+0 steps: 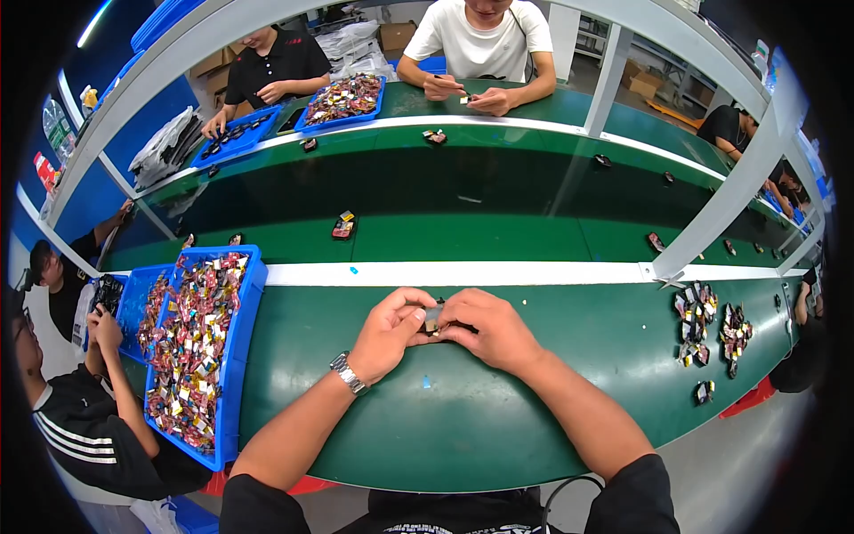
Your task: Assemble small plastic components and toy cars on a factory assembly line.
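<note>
head | left hand (384, 331) and right hand (487, 327) pinched narrow, both holding small dark part (432, 318)

A blue tray (238, 356) heaped with small colourful parts sits at the left of the green workbench (463, 427); 2 clusters of similar parts (712, 329) lie at the right; a single part (343, 226) rests on the conveyor belt (498, 191); 2 people sit opposite.

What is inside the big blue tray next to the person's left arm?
The blue tray is heaped with small, colourful parts, red, yellow and silver. Whatever lies under the heap, and the tray's bottom, is covered.
</note>
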`<move>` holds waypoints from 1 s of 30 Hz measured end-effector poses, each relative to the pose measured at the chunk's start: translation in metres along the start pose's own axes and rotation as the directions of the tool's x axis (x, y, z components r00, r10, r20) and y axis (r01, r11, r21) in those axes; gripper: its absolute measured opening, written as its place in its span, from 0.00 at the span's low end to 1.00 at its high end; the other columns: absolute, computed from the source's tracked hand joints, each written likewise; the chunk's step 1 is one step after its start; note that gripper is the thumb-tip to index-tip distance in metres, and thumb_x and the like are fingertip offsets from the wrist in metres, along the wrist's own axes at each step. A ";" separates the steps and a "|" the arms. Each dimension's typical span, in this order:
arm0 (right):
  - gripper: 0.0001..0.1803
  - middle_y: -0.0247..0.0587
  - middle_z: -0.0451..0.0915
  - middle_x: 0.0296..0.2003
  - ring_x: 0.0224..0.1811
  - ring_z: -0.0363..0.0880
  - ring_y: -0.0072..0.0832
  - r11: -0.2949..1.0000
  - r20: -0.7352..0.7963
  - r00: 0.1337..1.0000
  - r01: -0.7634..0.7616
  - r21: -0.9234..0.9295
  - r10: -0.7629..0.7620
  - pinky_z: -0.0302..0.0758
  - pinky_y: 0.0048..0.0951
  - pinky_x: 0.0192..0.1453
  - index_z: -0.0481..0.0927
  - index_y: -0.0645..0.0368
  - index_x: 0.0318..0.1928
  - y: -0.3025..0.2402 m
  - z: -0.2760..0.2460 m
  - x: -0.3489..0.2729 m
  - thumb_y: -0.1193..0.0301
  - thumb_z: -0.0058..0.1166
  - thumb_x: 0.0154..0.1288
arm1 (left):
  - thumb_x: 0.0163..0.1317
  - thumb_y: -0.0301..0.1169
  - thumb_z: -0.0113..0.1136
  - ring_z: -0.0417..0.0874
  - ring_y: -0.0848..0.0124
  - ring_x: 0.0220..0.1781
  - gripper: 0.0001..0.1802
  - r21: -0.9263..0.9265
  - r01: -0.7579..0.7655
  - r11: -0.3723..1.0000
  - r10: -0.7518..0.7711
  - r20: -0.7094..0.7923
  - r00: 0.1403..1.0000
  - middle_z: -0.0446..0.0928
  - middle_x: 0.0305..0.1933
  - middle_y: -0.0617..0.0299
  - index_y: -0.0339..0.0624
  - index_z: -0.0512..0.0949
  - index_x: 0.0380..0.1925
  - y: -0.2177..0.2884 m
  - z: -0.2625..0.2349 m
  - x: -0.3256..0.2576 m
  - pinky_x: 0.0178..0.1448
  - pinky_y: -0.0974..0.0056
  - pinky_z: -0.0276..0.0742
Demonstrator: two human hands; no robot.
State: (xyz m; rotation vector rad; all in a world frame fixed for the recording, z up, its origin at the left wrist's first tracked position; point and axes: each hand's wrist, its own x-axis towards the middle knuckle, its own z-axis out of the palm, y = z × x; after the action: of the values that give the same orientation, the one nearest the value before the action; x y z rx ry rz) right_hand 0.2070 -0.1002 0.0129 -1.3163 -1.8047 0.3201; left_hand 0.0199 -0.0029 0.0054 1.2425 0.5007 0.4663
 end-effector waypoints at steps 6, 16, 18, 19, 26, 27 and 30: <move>0.09 0.38 0.83 0.38 0.39 0.83 0.36 0.989 -0.028 0.993 -0.109 0.098 0.112 0.81 0.34 0.43 0.83 0.59 0.40 -0.003 -0.003 0.001 0.74 0.67 0.59 | 0.75 0.24 0.48 0.82 0.68 0.56 0.07 -0.073 0.003 0.997 0.002 0.062 0.998 0.77 0.50 0.58 0.38 0.71 0.50 -0.003 -0.008 0.001 0.63 0.57 0.83; 0.07 0.38 0.85 0.35 0.36 0.84 0.34 0.989 -0.085 0.990 -0.104 0.106 0.113 0.80 0.31 0.40 0.87 0.56 0.39 -0.001 -0.001 0.000 0.72 0.68 0.60 | 0.71 0.22 0.54 0.81 0.65 0.58 0.10 -0.072 -0.047 0.996 0.056 0.140 0.989 0.76 0.54 0.54 0.34 0.72 0.51 -0.003 -0.008 0.002 0.64 0.57 0.83; 0.07 0.39 0.85 0.35 0.37 0.84 0.36 0.986 -0.072 0.990 -0.114 0.120 0.124 0.80 0.34 0.42 0.87 0.57 0.40 -0.001 -0.001 0.001 0.72 0.67 0.60 | 0.71 0.22 0.55 0.81 0.65 0.58 0.10 -0.086 -0.036 0.996 0.047 0.124 0.991 0.76 0.55 0.54 0.34 0.72 0.50 -0.003 -0.008 0.001 0.64 0.57 0.83; 0.08 0.41 0.84 0.36 0.39 0.84 0.39 0.982 -0.054 0.989 -0.128 0.137 0.136 0.80 0.36 0.45 0.87 0.58 0.40 -0.002 -0.001 0.001 0.71 0.66 0.61 | 0.71 0.22 0.55 0.81 0.65 0.58 0.10 -0.085 -0.037 0.996 0.048 0.125 0.991 0.76 0.55 0.54 0.34 0.72 0.50 -0.003 -0.008 0.001 0.64 0.57 0.83; 0.08 0.39 0.83 0.36 0.42 0.80 0.37 0.992 -0.059 0.993 -0.098 0.074 0.102 0.78 0.36 0.48 0.88 0.57 0.40 -0.005 -0.002 0.003 0.70 0.65 0.62 | 0.69 0.20 0.57 0.81 0.66 0.57 0.10 -0.103 -0.048 0.994 0.060 0.118 0.991 0.76 0.54 0.53 0.34 0.72 0.49 -0.006 -0.010 0.002 0.63 0.57 0.84; 0.08 0.39 0.83 0.36 0.42 0.79 0.37 0.992 -0.055 0.992 -0.107 0.074 0.111 0.77 0.36 0.48 0.88 0.57 0.40 -0.006 -0.001 0.003 0.69 0.65 0.62 | 0.69 0.20 0.57 0.81 0.66 0.57 0.10 -0.100 -0.056 0.993 0.068 0.118 0.991 0.76 0.54 0.54 0.34 0.72 0.49 -0.006 -0.010 0.001 0.62 0.57 0.84; 0.08 0.38 0.82 0.36 0.42 0.78 0.36 0.989 -0.052 0.990 -0.125 0.084 0.129 0.77 0.36 0.48 0.88 0.56 0.40 -0.005 -0.001 0.002 0.69 0.65 0.62 | 0.69 0.20 0.57 0.81 0.66 0.57 0.10 -0.111 -0.058 0.992 0.071 0.120 0.990 0.77 0.53 0.54 0.34 0.72 0.48 -0.006 -0.010 0.001 0.62 0.57 0.84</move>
State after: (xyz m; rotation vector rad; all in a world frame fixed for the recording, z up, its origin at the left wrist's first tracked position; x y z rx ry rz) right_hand 0.2040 -0.1007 0.0179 -1.3729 -1.6472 0.4159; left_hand 0.0156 0.0036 -0.0031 1.1786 0.3272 0.4619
